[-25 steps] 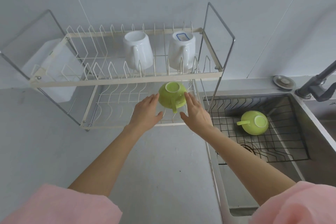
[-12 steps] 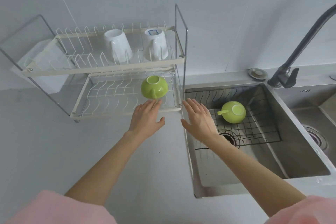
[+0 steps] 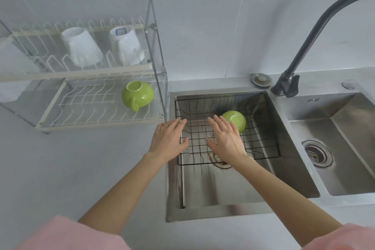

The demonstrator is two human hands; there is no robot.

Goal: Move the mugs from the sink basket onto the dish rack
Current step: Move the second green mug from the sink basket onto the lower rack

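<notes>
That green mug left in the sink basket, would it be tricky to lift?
The green mug looks glazed and glossy, so probably slippery, more so if wet. Its rounded body lies tilted on the basket wires, so a nudge may roll it. It looks ceramic, likely breakable.

1. Both hands, left hand [image 3: 169, 141] and right hand [image 3: 225, 140], hover flat and empty over the sink basket [image 3: 261, 148].
2. One green mug [image 3: 235, 121] lies in the basket's far right corner.
3. Another green mug [image 3: 138, 94] sits upside down on the dish rack [image 3: 97, 123] lower tier.

Glossy green glazed mugs [image 3: 137, 94]; white-coated wire dish rack [image 3: 85, 107]; black wire sink basket [image 3: 261, 146]; brushed steel sink [image 3: 288, 170]; matt black faucet [image 3: 316, 32].
</notes>
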